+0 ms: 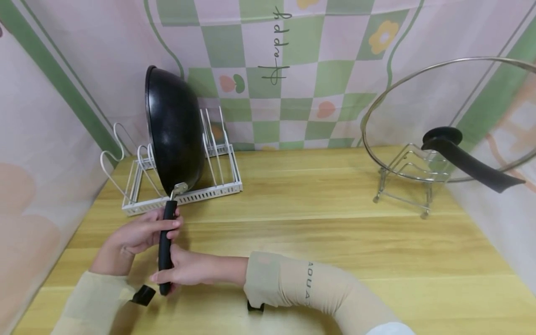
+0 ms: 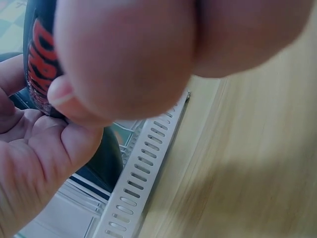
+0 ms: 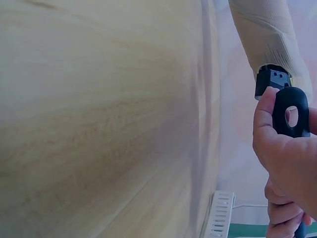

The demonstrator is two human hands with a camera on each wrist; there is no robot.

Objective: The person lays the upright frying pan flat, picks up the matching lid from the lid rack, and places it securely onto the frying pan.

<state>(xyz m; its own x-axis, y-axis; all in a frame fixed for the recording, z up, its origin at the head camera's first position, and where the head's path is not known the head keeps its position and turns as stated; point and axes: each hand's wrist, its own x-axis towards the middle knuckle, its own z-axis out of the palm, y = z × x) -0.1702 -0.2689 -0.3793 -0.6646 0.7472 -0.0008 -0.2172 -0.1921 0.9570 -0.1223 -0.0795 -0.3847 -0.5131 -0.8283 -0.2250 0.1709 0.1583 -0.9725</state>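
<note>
A black wok (image 1: pixel 173 125) stands on its side in a white wire rack (image 1: pixel 209 190), its long black handle (image 1: pixel 165 256) pointing toward the person. The left hand (image 1: pixel 144 231) grips the handle near its metal bracket. Closer to the handle's end, the right hand (image 1: pixel 186 267) holds it between thumb and fingers. In the left wrist view, red lettering shows on the handle beside the left hand (image 2: pixel 39 144). The right wrist view shows the right hand (image 3: pixel 292 158) around the handle's end, where a hanging hole (image 3: pixel 292 116) shows.
At the right, a glass lid (image 1: pixel 393 116) with a black knob and handle stands tilted on a small silver wire stand (image 1: pixel 404 202). The wooden table (image 1: pixel 301 204) runs back to a patterned cloth wall (image 1: pixel 284 93). Upright wire dividers flank the wok in the rack.
</note>
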